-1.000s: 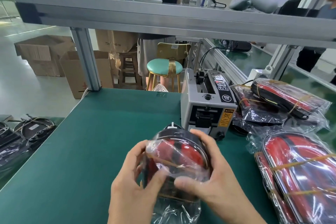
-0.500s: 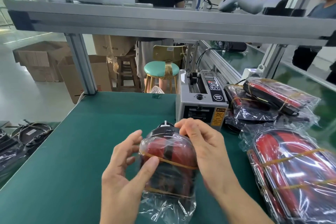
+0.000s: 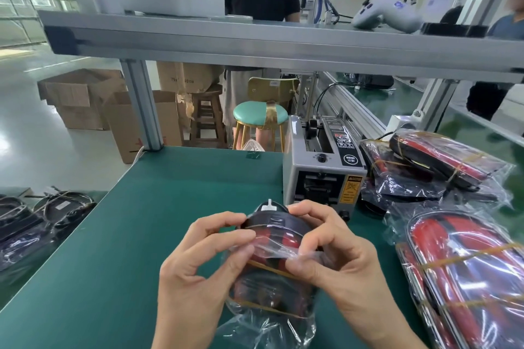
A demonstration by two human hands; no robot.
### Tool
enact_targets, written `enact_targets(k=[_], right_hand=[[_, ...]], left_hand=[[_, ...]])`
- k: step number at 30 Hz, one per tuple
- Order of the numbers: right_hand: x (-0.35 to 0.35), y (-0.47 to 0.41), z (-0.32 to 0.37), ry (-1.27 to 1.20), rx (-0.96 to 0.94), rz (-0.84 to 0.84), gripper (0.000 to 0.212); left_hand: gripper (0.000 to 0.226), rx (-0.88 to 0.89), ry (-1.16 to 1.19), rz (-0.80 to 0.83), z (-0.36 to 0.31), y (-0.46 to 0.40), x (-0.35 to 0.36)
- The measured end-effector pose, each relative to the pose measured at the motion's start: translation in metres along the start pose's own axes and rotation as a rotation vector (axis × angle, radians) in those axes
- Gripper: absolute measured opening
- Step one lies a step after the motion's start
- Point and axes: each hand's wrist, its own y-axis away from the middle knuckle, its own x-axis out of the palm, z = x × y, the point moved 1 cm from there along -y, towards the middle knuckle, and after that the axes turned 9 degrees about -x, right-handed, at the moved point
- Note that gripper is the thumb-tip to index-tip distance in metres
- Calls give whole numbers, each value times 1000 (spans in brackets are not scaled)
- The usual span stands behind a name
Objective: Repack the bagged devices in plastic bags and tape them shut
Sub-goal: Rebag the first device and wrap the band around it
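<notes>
A red and black device (image 3: 272, 275) bound with rubber bands sits in a clear plastic bag (image 3: 266, 326) over the green table (image 3: 119, 249). Its upper end with a white tab sticks out of the bag's open mouth. My left hand (image 3: 195, 269) pinches the bag's edge at the device's left side. My right hand (image 3: 329, 258) pinches the bag's edge on the right, fingers curled over the device's top. A grey tape dispenser (image 3: 323, 176) stands just behind the hands.
Several bagged red and black devices (image 3: 467, 278) lie piled at the right (image 3: 433, 167). Dark bagged items (image 3: 42, 218) lie at the left, below the table edge. An aluminium shelf (image 3: 255, 45) crosses overhead. A stool (image 3: 261, 116), cardboard boxes (image 3: 85, 99) and people stand behind.
Both hands shifted from cupping the bagged device to pinching the bag's mouth near its top. The bag's edge now sits lower, baring the device's upper end.
</notes>
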Motion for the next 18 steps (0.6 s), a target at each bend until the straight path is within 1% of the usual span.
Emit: enact_targets(k=[6, 10, 16, 18], right_hand=[[3, 1, 2, -4, 14, -49, 32], [6, 1, 1, -33, 12, -69, 33], [13, -1, -3, 32, 67, -170, 26], [15, -3, -5, 39, 90, -196, 27]], left_hand=[[11, 61, -27, -15, -2, -1, 0], [10, 99, -66, -26, -5, -3, 0], [13, 33, -142, -27, -10, -9, 4], [17, -12, -155, -48, -10, -11, 9]])
